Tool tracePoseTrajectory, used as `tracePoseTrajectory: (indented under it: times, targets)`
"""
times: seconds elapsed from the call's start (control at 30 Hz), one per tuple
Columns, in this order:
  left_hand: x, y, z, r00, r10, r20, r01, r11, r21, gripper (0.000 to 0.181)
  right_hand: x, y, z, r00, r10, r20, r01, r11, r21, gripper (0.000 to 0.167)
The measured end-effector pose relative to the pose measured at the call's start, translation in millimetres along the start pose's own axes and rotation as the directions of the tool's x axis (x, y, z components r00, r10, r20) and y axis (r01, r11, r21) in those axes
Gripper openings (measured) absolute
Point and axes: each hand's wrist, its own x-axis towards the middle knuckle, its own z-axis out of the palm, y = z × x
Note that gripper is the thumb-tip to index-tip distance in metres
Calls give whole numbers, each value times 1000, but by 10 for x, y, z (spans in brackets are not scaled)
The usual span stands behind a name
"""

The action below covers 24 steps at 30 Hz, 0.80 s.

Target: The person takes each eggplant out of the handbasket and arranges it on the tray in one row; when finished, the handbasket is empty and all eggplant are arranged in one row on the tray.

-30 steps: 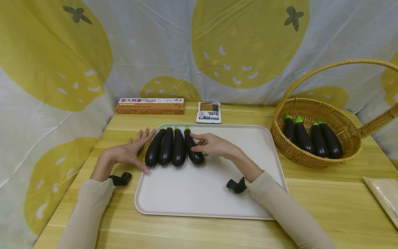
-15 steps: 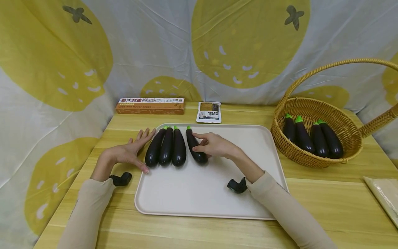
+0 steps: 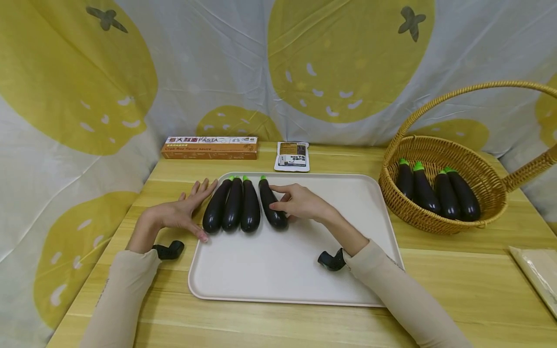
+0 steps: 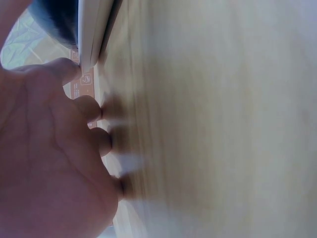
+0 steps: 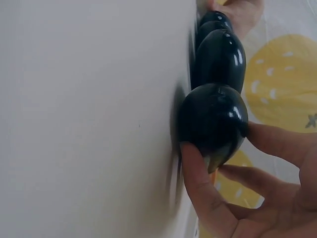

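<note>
On the pale tray [image 3: 283, 270], a person's right hand [image 3: 300, 202] has its fingers bent around an eggplant [image 3: 272, 207]: thumb on the near side, index finger higher up toward the green cap. The right-wrist view shows the thumb and fingertips against its glossy skin; the far side of that grip is hidden from above. The eggplant leans slightly, its blunt end toward the person, just apart from three other eggplants [image 3: 232, 208] lying side by side to the left.

The left hand [image 3: 184, 212] is spread wide at the tray's left edge and has hold of nothing — its fingertips rest on the tabletop [image 3: 461, 285], the thumb down by the tray rim. Whether it touches the leftmost eggplant, I can't tell; the left-wrist view gives only a dark, cropped curve of one.

To the right stands a wicker basket [image 3: 406, 212] with four eggplants [image 3: 447, 198] in it, its handle running out of sight. Behind the tray lie a pasta box [image 3: 210, 150] and a pouch [image 3: 292, 157] whose small print is unreadable. A flat package [image 3: 537, 273] is cut off at the right — its contents hard to make out.
</note>
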Motion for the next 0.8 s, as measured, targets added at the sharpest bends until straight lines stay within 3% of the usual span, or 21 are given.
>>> tracePoseTrajectory:
  times: [0.8]
  targets:
    - [0, -18, 4, 1000, -1, -1, 1, 1000, -5, 148, 39, -2, 47, 999, 24, 37, -30, 989, 142, 65]
